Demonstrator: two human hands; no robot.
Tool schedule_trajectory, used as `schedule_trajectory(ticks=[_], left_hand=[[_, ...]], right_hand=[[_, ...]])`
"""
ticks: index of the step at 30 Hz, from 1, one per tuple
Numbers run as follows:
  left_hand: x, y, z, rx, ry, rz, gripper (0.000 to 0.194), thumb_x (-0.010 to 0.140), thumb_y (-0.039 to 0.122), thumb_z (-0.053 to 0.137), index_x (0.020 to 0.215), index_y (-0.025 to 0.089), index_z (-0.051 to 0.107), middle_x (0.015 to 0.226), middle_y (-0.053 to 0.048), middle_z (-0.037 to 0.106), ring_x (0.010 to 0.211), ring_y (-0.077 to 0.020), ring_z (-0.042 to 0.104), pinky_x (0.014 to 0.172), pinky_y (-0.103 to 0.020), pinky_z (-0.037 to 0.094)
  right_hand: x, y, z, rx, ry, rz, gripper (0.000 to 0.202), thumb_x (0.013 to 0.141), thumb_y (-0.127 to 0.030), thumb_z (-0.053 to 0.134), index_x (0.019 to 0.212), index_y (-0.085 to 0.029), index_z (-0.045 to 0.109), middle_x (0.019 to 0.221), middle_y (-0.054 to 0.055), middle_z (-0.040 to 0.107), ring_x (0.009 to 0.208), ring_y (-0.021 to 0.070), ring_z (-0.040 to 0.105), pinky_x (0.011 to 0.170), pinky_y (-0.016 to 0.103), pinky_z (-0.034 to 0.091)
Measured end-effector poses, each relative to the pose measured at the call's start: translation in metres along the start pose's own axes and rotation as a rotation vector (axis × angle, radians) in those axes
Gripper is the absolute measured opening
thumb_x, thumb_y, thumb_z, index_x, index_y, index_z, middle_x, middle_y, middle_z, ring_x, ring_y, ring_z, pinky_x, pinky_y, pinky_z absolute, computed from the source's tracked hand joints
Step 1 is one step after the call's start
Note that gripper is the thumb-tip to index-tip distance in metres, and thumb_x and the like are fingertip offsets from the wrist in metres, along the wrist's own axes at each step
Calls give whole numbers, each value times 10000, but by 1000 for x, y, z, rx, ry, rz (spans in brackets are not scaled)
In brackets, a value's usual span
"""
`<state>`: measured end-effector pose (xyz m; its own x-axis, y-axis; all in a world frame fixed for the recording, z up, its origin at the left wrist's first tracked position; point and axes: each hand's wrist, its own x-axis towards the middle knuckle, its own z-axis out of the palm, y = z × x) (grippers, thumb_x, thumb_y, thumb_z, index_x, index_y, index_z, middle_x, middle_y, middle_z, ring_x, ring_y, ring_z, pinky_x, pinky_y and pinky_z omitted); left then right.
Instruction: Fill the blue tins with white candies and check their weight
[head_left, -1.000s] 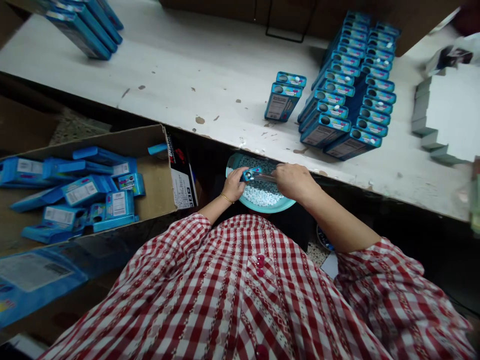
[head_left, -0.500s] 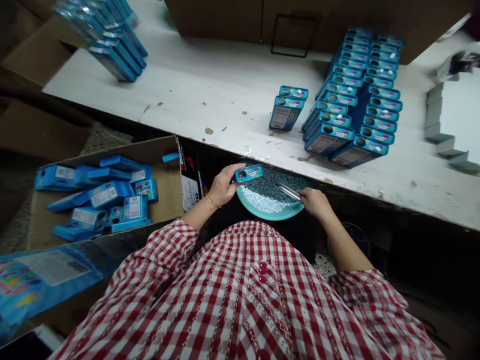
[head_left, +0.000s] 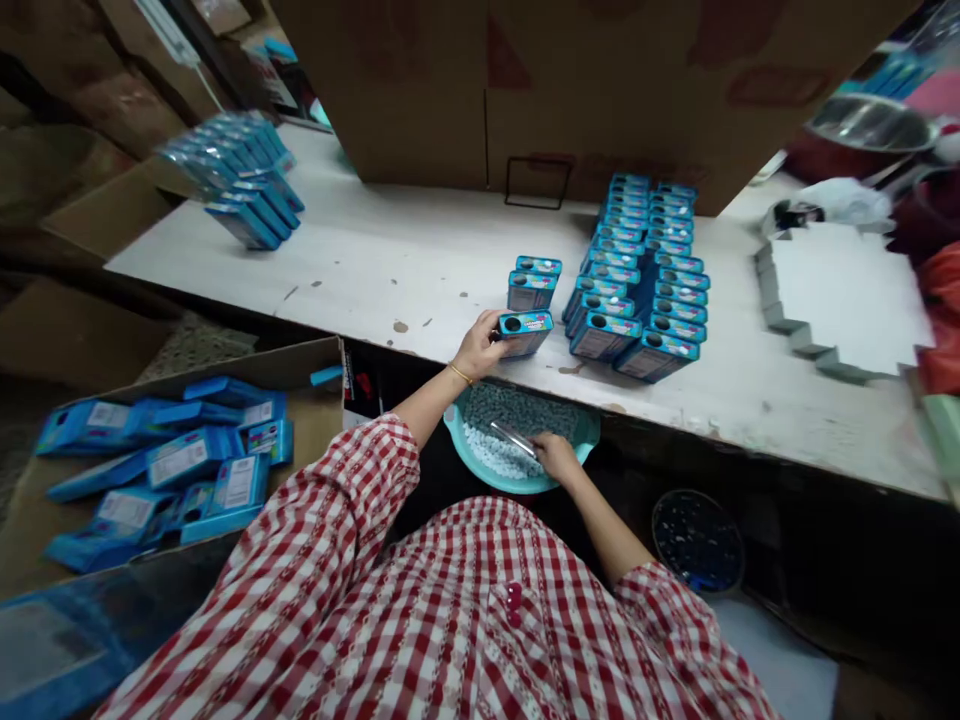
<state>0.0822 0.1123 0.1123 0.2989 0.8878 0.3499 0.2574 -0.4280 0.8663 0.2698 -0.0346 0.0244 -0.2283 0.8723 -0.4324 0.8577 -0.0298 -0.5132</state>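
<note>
My left hand (head_left: 478,346) grips a small blue box (head_left: 525,338) by its left end. The box is upright at the table's front edge; whether it touches the top I cannot tell. Just behind it stand two similar blue boxes (head_left: 531,292). Below the edge, my right hand (head_left: 556,456) is closed around a shiny metal tool (head_left: 514,437), perhaps a scoop or tongs. The tool's tip lies over small whitish pellets (head_left: 480,448) in a teal basin (head_left: 517,487). Part of the pellets is in the table's shadow.
Double rows of blue boxes (head_left: 604,337) stand on the white table (head_left: 360,275). Plastic-wrapped boxes (head_left: 244,215) are at its far left, flat white cartons (head_left: 844,295) at right. A cardboard carton (head_left: 315,405) of loose blue boxes sits at lower left.
My left hand has carried the blue box up from over the basin to the table's edge. My right hand still holds the metal tool at the basin. The view has tilted up.
</note>
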Motion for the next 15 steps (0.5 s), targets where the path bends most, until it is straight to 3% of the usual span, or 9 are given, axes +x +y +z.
schedule_trajectory(ticks=[2, 5, 10, 13, 15], left_hand=[[21, -13, 4, 32, -1, -35, 483, 677, 217, 652, 1145, 165, 539, 1098, -93, 531, 965, -204, 560, 791, -317, 501], [37, -32, 12, 88, 103, -137, 551, 643, 141, 649, 1173, 179, 504, 1098, -89, 529, 867, -186, 575, 750, -334, 506], [33, -39, 22, 103, 217, -237, 490, 653, 120, 655, 1123, 165, 523, 1015, -81, 559, 779, -168, 583, 763, -343, 498], [5, -35, -4, 101, 370, -169, 561, 690, 200, 670, 1211, 192, 462, 1137, -108, 525, 874, -186, 589, 778, -337, 496], [-22, -38, -43, 193, 513, -96, 567, 718, 237, 661, 1238, 212, 436, 1208, -111, 500, 1017, -211, 555, 853, -342, 472]], right_hand=[[-7, 2, 1, 35, 17, -12, 373, 811, -111, 445, 1067, -217, 695, 1057, 71, 689, 1013, 176, 608, 861, 228, 419], [-18, 8, 1, 86, 58, 4, 347, 826, -132, 438, 1021, -215, 712, 964, 63, 701, 933, 161, 627, 811, 218, 433], [-19, 19, 3, 121, 108, 56, 346, 803, -129, 449, 996, -219, 722, 930, 52, 707, 895, 153, 637, 780, 210, 445], [-8, 25, 6, 99, 109, 87, 387, 791, -136, 435, 1074, -188, 694, 1010, 71, 703, 956, 161, 629, 813, 215, 443], [4, 29, 10, 63, 95, 119, 405, 792, -164, 410, 1090, -145, 684, 1050, 102, 696, 981, 190, 627, 802, 241, 452]])
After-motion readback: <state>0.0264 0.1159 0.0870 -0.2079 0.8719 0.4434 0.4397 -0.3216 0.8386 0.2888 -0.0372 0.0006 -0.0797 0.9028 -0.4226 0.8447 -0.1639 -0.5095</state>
